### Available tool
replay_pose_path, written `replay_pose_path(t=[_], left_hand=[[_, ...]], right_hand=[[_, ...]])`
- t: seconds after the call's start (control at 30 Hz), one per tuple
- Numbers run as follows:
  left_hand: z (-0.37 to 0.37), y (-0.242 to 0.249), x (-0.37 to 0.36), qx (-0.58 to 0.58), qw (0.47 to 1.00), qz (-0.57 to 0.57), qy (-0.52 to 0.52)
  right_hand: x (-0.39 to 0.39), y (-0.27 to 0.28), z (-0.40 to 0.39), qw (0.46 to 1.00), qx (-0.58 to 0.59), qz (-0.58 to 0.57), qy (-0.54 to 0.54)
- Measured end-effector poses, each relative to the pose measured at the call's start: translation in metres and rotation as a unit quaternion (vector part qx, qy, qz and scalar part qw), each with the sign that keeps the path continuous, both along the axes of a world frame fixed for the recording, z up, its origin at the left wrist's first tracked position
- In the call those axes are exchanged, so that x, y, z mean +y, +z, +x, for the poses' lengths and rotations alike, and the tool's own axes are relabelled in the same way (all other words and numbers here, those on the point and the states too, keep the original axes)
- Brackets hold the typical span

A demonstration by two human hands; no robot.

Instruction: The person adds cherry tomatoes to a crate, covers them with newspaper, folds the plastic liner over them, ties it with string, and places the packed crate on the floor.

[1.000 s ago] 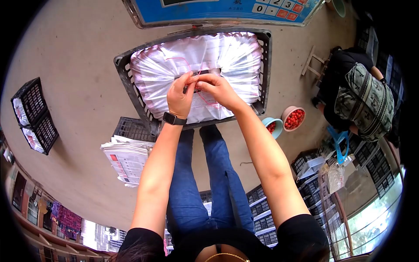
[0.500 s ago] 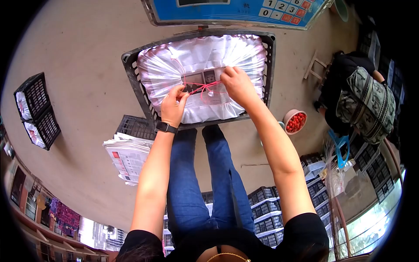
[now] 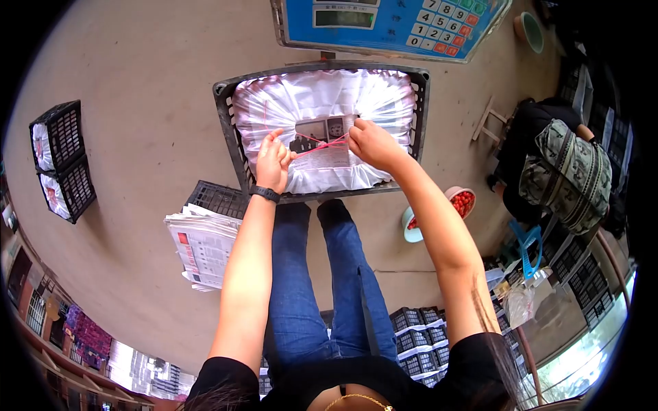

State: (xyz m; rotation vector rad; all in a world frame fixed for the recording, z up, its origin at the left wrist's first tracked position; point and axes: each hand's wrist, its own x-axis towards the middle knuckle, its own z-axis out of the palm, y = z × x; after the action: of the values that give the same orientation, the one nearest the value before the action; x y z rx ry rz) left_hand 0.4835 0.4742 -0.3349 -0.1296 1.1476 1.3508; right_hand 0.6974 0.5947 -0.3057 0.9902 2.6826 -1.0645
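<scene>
A black plastic crate [image 3: 229,130] holds a bundle wrapped in white, gathered plastic [image 3: 322,92], with newspaper [image 3: 312,161] showing in its central opening. Red string [image 3: 322,145] crosses over that opening, stretched between both hands. On the left, my left hand [image 3: 274,163] pinches one side of the string. My right hand [image 3: 373,144] has its fingers closed on the other side, near the opening's right edge. The fingertips of my right hand are partly hidden.
A blue scale panel [image 3: 384,27] stands beyond the crate. Left lie stacked crates [image 3: 68,133] and newspapers [image 3: 199,246]. Right are a pink bowl [image 3: 462,200] of red fruit, a wooden stool [image 3: 488,123] and another person [image 3: 565,164] bending over.
The loops of the red string have been drawn into a tighter crossing. The view has shifted, showing more of the scale panel and a second, pale bowl.
</scene>
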Motion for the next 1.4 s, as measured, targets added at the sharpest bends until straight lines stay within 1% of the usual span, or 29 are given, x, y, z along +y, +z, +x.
replay_pose_path(t=[0.07, 0.13, 0.2, 0.23, 0.27, 0.3, 0.33, 0.37, 0.4, 0.43, 0.47, 0.5, 0.53, 0.57, 0.6, 0.63, 0.67, 0.7, 0.73, 0.8, 0.87, 0.9, 0.93, 1.0, 1.1, 1.2, 1.27, 1.33, 1.4], left_hand=[[0.002, -0.006, 0.002, 0.017, 1.0, -0.015, -0.003], [0.003, -0.011, 0.006, 0.036, 0.999, -0.034, -0.002], [0.004, -0.01, 0.001, 0.1, 0.992, -0.016, -0.078], [-0.003, -0.021, -0.014, 0.241, 0.951, 0.031, -0.193], [-0.008, -0.015, -0.028, 0.318, 0.915, 0.024, -0.247], [-0.018, -0.002, -0.044, 0.464, 0.835, 0.016, -0.295], [-0.03, 0.015, -0.064, 0.597, 0.73, 0.0, -0.333], [-0.042, 0.034, -0.085, 0.612, 0.718, -0.03, -0.331], [-0.055, 0.056, -0.111, 0.626, 0.704, -0.063, -0.328], [-0.066, 0.075, -0.141, 0.623, 0.708, -0.103, -0.316], [-0.075, 0.091, -0.175, 0.619, 0.711, -0.14, -0.303], [-0.082, 0.106, -0.217, 0.612, 0.709, -0.191, -0.294], [-0.087, 0.12, -0.258, 0.603, 0.707, -0.238, -0.281], [-0.088, 0.139, -0.294, 0.557, 0.739, -0.291, -0.242], [-0.084, 0.158, -0.332, 0.504, 0.768, -0.34, -0.201], [-0.078, 0.17, -0.37, 0.481, 0.782, -0.366, -0.155], [-0.069, 0.177, -0.412, 0.455, 0.793, -0.391, -0.108], [-0.059, 0.165, -0.469, 0.431, 0.806, -0.401, -0.063], [-0.049, 0.161, -0.507, 0.406, 0.817, -0.409, -0.018], [-0.021, 0.219, -0.51, 0.234, 0.841, -0.487, -0.039], [0.013, 0.232, -0.526, 0.224, 0.841, -0.493, 0.002], [0.027, 0.257, -0.513, 0.19, 0.835, -0.515, -0.033], [0.037, 0.251, -0.522, 0.177, 0.835, -0.518, -0.053], [0.046, 0.243, -0.527, 0.203, 0.844, -0.476, -0.138], [0.032, 0.244, -0.513, 0.175, 0.867, -0.453, -0.112], [0.002, 0.266, -0.488, 0.138, 0.888, -0.439, -0.016], [-0.013, 0.275, -0.48, 0.177, 0.894, -0.409, 0.043], [-0.026, 0.283, -0.474, 0.238, 0.886, -0.398, 0.02], [-0.033, 0.293, -0.467, 0.275, 0.881, -0.384, 0.019]], right_hand=[[0.014, 0.0, 0.0, 0.996, -0.013, 0.048, 0.079], [0.02, -0.007, -0.002, 0.997, -0.014, 0.036, 0.064], [0.013, -0.008, 0.001, 0.997, -0.003, -0.034, -0.065], [0.009, -0.009, 0.005, 0.99, 0.004, -0.067, -0.126], [0.006, -0.014, 0.015, 0.979, 0.061, -0.078, -0.181], [-0.008, -0.023, 0.026, 0.876, 0.119, -0.241, -0.401], [-0.017, -0.009, 0.037, 0.83, 0.141, -0.276, -0.463], [-0.028, 0.014, 0.046, 0.792, 0.141, -0.292, -0.517], [-0.049, -0.005, 0.077, 0.842, 0.159, -0.202, -0.473], [-0.066, 0.01, 0.096, 0.833, 0.121, -0.253, -0.476], [-0.089, 0.018, 0.117, 0.843, 0.14, -0.266, -0.446], [-0.114, 0.027, 0.139, 0.862, 0.083, -0.251, -0.432], [-0.139, 0.035, 0.165, 0.868, 0.008, -0.283, -0.407], [-0.166, 0.041, 0.19, 0.845, -0.032, -0.329, -0.421], [-0.188, 0.05, 0.214, 0.828, -0.008, -0.393, -0.4], [-0.191, 0.095, 0.213, 0.819, -0.115, -0.415, -0.379], [-0.217, 0.085, 0.241, 0.776, -0.126, -0.457, -0.416], [-0.231, 0.083, 0.263, 0.714, -0.128, -0.534, -0.434], [-0.253, 0.054, 0.301, 0.686, -0.092, -0.585, -0.423], [-0.25, 0.111, 0.283, 0.683, -0.128, -0.553, -0.461], [-0.234, 0.168, 0.253, 0.663, -0.131, -0.536, -0.506], [-0.225, 0.182, 0.244, 0.672, -0.122, -0.539, -0.493], [-0.219, 0.18, 0.24, 0.698, -0.127, -0.514, -0.481], [-0.199, 0.182, 0.226, 0.717, -0.094, -0.491, -0.485], [-0.159, 0.192, 0.189, 0.748, -0.04, -0.471, -0.466], [-0.12, 0.191, 0.154, 0.774, 0.003, -0.452, -0.443], [-0.096, 0.182, 0.137, 0.789, 0.008, -0.455, -0.411], [-0.074, 0.176, 0.127, 0.818, 0.002, -0.453, -0.354], [-0.056, 0.172, 0.122, 0.837, 0.014, -0.429, -0.339]])
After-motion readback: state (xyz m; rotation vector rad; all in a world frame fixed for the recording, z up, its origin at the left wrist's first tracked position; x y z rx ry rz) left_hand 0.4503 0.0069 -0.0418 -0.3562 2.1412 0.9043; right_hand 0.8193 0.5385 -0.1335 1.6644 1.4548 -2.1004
